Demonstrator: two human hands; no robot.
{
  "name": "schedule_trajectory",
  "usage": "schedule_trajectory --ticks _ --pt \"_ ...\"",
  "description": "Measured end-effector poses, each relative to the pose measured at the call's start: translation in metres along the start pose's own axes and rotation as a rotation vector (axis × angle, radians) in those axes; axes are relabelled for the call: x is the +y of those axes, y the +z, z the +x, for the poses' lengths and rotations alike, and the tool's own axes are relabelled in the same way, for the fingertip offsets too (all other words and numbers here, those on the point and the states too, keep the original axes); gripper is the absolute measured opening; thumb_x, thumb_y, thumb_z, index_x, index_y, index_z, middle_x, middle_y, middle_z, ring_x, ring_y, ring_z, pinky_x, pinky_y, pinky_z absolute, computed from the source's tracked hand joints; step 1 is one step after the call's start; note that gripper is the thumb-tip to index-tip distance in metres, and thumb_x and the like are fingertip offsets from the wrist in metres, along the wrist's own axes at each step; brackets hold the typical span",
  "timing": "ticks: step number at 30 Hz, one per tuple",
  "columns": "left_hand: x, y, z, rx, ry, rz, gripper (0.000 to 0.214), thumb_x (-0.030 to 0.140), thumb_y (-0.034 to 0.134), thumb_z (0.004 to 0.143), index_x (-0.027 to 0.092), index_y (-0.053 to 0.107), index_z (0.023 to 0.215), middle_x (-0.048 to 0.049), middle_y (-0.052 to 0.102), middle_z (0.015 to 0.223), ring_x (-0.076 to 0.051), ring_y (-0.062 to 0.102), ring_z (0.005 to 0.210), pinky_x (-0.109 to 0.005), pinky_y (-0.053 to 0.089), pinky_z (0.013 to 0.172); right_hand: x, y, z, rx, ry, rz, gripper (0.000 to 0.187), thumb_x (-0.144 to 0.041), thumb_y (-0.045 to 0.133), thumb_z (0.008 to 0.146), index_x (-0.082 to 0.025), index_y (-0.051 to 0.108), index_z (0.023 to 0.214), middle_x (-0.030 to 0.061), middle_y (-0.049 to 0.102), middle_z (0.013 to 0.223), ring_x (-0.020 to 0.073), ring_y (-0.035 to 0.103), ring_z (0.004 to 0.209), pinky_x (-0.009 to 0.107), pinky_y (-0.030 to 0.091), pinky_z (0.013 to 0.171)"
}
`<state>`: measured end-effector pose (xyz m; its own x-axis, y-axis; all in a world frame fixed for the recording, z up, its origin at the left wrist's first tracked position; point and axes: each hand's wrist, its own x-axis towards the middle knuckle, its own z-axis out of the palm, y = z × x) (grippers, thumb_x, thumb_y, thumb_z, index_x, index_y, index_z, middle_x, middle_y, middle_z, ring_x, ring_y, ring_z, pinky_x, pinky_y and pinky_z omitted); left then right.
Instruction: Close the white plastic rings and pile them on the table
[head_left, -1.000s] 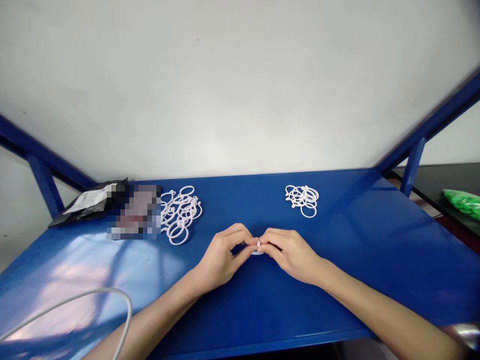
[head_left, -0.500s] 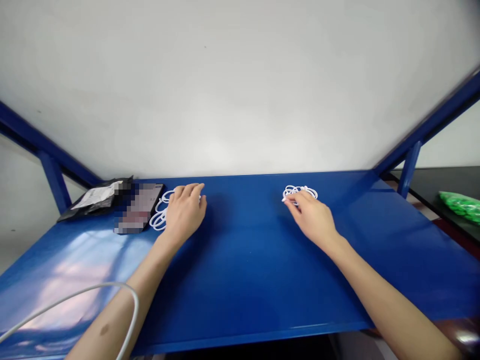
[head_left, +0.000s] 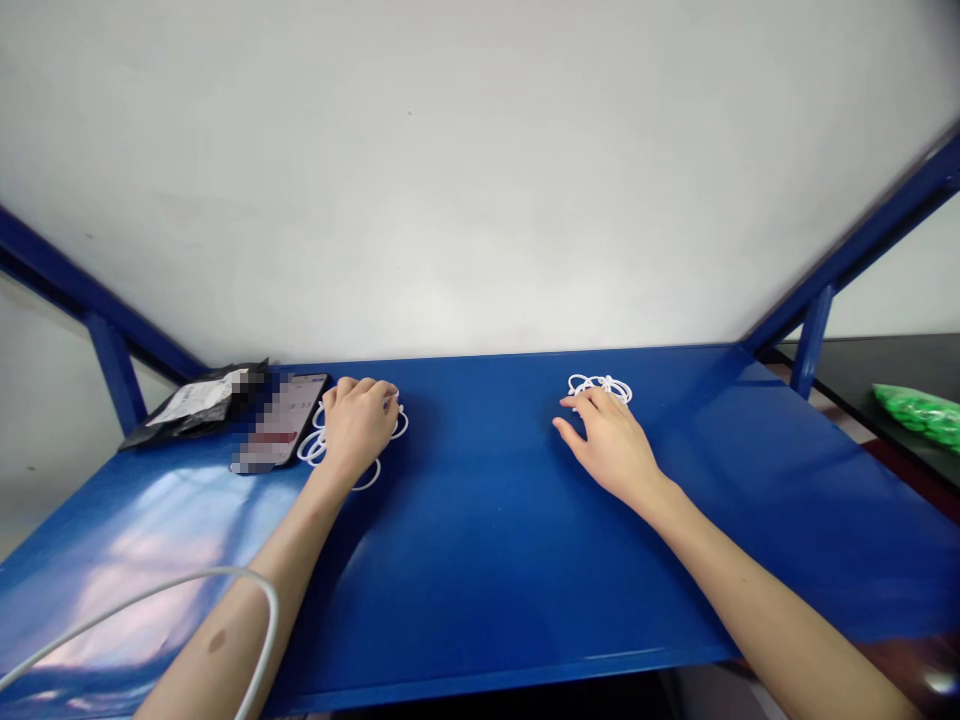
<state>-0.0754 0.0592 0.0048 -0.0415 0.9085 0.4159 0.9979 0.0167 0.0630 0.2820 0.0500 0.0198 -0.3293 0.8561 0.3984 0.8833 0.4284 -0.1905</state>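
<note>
On the left of the blue tabletop [head_left: 465, 560], my left hand [head_left: 361, 422] rests over a loosely coiled white cable [head_left: 315, 446]. Its fingers are curled down and closed on the strands; loops stick out on both sides and below the hand. My right hand [head_left: 611, 440] is at a second, smaller coil of white cable [head_left: 600, 382]. Thumb and forefinger there are apart, and the other fingers partly hide the coil. Nothing shows in the right hand's grip.
A phone [head_left: 281, 425] lies left of my left hand, beside a black plastic package [head_left: 191, 405] with a white label. Another white cable [head_left: 150, 592] crosses my left forearm. Blue frame bars [head_left: 814, 340] edge the table. At far right is a green bag [head_left: 919, 415].
My left hand has lowered and its fingers have curled onto the cable; more loops now show around it. The right thumb and forefinger have parted, letting go of the cable end.
</note>
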Motion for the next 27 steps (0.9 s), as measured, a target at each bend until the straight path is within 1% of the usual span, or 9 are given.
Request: schedule_trajectory --ticks 5,10,12,14,16,20,22,25,27 --pt "0.002 -0.006 0.000 0.044 0.024 -0.081 0.021 0.029 0.053 0.093 0.022 0.073 0.094 -0.0122 0.077 0.096 -0.034 0.056 0.102 -0.049 0.036 0.092 -0.005 0.005 -0.004 -0.029 -0.067 0.057 0.027 -0.032 0.053 0.101 -0.020 0.069 0.118 0.0142 0.067 0.111 0.0344 0.065 0.107 0.054 0.055 0.094" --pt "0.007 -0.017 -0.001 0.040 -0.005 -0.118 0.019 0.028 0.056 0.093 0.024 0.074 0.092 -0.0092 0.076 0.086 -0.032 0.058 0.099 -0.049 0.034 0.092 -0.014 0.005 -0.008 -0.095 -0.106 0.132 0.026 -0.030 0.056 0.100 -0.019 0.068 0.120 0.0130 0.066 0.113 0.0321 0.065 0.107 0.052 0.055 0.095" --pt "0.008 -0.021 -0.002 0.070 -0.018 -0.096 0.020 0.028 0.055 0.095 0.025 0.075 0.091 -0.0081 0.075 0.081 -0.031 0.058 0.095 -0.048 0.035 0.090 -0.016 0.005 -0.009 -0.119 -0.114 0.159 0.026 -0.029 0.057 0.100 -0.019 0.068 0.121 0.0124 0.066 0.113 0.0315 0.065 0.106 0.052 0.055 0.096" --pt "0.009 -0.022 -0.001 0.127 0.000 -0.088 0.021 0.029 0.055 0.097 0.025 0.075 0.092 -0.0074 0.076 0.082 -0.030 0.059 0.091 -0.046 0.038 0.087 -0.018 0.006 -0.009 -0.141 -0.120 0.189 0.025 -0.028 0.056 0.101 -0.019 0.068 0.121 0.0118 0.066 0.113 0.0306 0.065 0.106 0.052 0.055 0.096" --pt "0.012 -0.024 -0.002 0.181 0.093 -0.143 0.022 0.029 0.054 0.099 0.024 0.075 0.094 -0.0067 0.077 0.085 -0.027 0.059 0.085 -0.043 0.041 0.083 -0.019 0.007 -0.010 -0.156 -0.120 0.241 0.024 -0.028 0.055 0.102 -0.019 0.067 0.121 0.0112 0.066 0.114 0.0297 0.065 0.107 0.052 0.054 0.097" --pt "0.032 -0.031 -0.013 0.193 0.432 -0.411 0.030 0.016 0.044 0.102 0.022 0.073 0.103 -0.0059 0.077 0.095 -0.020 0.064 0.084 -0.034 0.050 0.082 -0.024 0.006 -0.011 -0.160 -0.092 0.437 0.025 -0.032 0.053 0.104 -0.022 0.065 0.124 0.0093 0.067 0.118 0.0258 0.065 0.108 0.048 0.054 0.099" --pt "0.049 -0.038 -0.023 0.144 0.608 -0.524 0.033 0.010 0.041 0.102 0.021 0.071 0.109 -0.0067 0.076 0.102 -0.018 0.067 0.091 -0.031 0.052 0.086 -0.028 0.004 -0.012 -0.176 -0.055 0.560 0.029 -0.035 0.052 0.104 -0.024 0.062 0.130 0.0084 0.067 0.119 0.0222 0.067 0.102 0.043 0.056 0.094" --pt "0.076 -0.049 -0.040 -0.001 0.832 -0.618 0.031 0.010 0.041 0.103 0.019 0.069 0.112 -0.0087 0.075 0.107 -0.019 0.069 0.098 -0.031 0.056 0.088 -0.037 0.000 -0.012 -0.207 0.008 0.754 0.034 -0.037 0.050 0.105 -0.024 0.058 0.135 0.0075 0.069 0.121 0.0185 0.068 0.096 0.036 0.057 0.086" --pt "0.090 -0.053 -0.049 -0.064 0.924 -0.648 0.031 0.010 0.040 0.103 0.019 0.068 0.111 -0.0095 0.074 0.107 -0.020 0.070 0.100 -0.033 0.058 0.091 -0.042 -0.003 -0.013 -0.236 0.048 0.854 0.030 -0.037 0.052 0.104 -0.023 0.062 0.128 0.0058 0.073 0.114 0.0176 0.069 0.093 0.033 0.056 0.082"
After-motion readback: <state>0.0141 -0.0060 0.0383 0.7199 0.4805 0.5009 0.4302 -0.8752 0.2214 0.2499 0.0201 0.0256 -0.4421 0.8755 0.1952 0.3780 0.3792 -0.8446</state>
